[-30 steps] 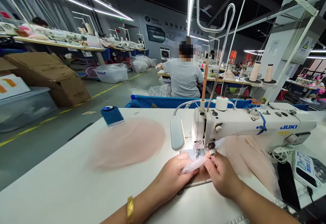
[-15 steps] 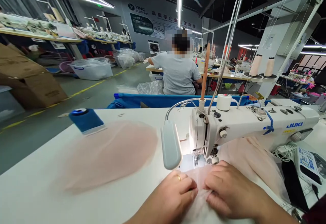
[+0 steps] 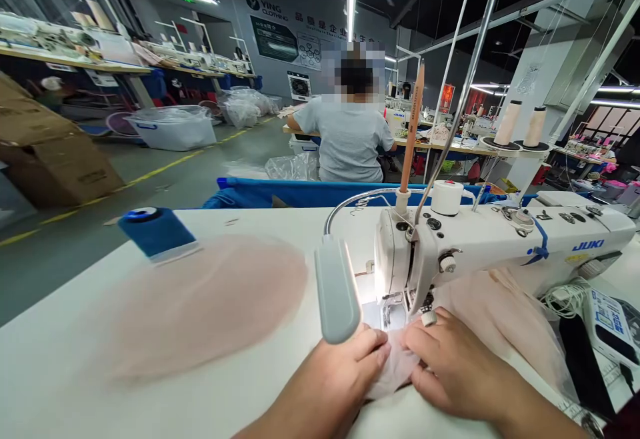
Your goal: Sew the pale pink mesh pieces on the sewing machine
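A white JUKI sewing machine (image 3: pixel 505 242) stands on the white table (image 3: pixel 250 392). Just in front of its needle area, my left hand (image 3: pixel 333 386) and my right hand (image 3: pixel 453 366) pinch a small piece of sheer pink fabric (image 3: pixel 397 369) between them, fingers closed on it. More pink fabric (image 3: pixel 505 322) is bunched under the machine arm to the right. A grey lamp head (image 3: pixel 335 289) on a gooseneck hangs right above my left hand.
A pile of round sheer pink pieces (image 3: pixel 200 302) lies to the left, with a blue spool-like object (image 3: pixel 155 232) behind it. A control box (image 3: pixel 613 326) and cables sit at the right. A person in a grey shirt (image 3: pixel 345 139) sits ahead, back turned. Cardboard boxes (image 3: pixel 50 152) stand on the floor left.
The view has moved closer and lower to the machine. Both hands have shifted the small pink piece slightly toward the needle area, still pinching it.
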Tool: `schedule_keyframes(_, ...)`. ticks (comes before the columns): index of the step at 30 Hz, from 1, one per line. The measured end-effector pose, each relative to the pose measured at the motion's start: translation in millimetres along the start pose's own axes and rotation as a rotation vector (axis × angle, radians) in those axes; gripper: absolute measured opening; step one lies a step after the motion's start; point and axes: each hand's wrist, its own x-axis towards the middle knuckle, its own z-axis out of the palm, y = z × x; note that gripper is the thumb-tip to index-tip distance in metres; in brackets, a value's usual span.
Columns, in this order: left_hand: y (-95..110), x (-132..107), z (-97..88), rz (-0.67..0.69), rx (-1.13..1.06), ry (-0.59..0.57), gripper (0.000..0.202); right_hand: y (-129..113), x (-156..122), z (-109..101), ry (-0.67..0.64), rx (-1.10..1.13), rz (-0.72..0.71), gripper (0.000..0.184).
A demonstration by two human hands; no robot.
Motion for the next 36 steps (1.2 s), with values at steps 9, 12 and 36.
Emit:
schedule_keyframes(9, -8, 2, -2.9, -0.400, -0.405, -0.170, 0.030, 2, 10, 17, 0.258, 0.209, 0.004, 0.013)
schedule_keyframes(12, -8, 13, -11.8, -0.486, -0.477, -0.236, 0.034, 0, 13, 18, 0.340, 0.330, 0.116, 0.017)
schedule_keyframes(36, 5, -10, -0.9, -0.042, -0.132, -0.017, 0.030, -5, 4, 5, 0.052, -0.049, -0.107, 0.012)
